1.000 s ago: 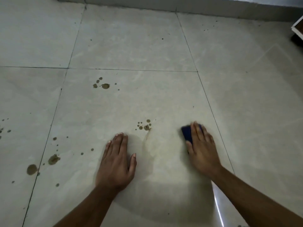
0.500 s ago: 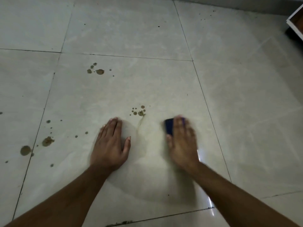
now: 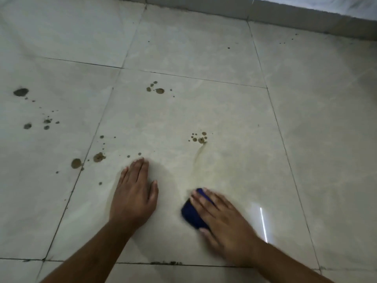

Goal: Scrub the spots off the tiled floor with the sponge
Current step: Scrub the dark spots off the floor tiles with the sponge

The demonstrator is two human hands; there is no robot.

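My right hand [image 3: 222,219] presses a dark blue sponge [image 3: 192,214] flat on the pale tiled floor [image 3: 234,123]; the hand is blurred. My left hand [image 3: 134,195] lies flat on the same tile, fingers together, holding nothing. A cluster of brown spots [image 3: 200,137] sits beyond the sponge, with a faint smear trailing from it toward me. A second cluster [image 3: 156,89] lies farther off. Larger brown blotches [image 3: 87,160] sit left of my left hand across a grout line, and dark spots [image 3: 21,92] lie at the far left.
A grey skirting strip [image 3: 265,11] runs along the wall at the top. Dark debris [image 3: 166,263] lies in the grout line near me. A bright light reflection [image 3: 263,223] shows right of my right hand.
My right hand has slid the sponge left and back toward me, away from the nearest spot cluster. The view has shifted, showing more floor on the left. My left hand stays planted.
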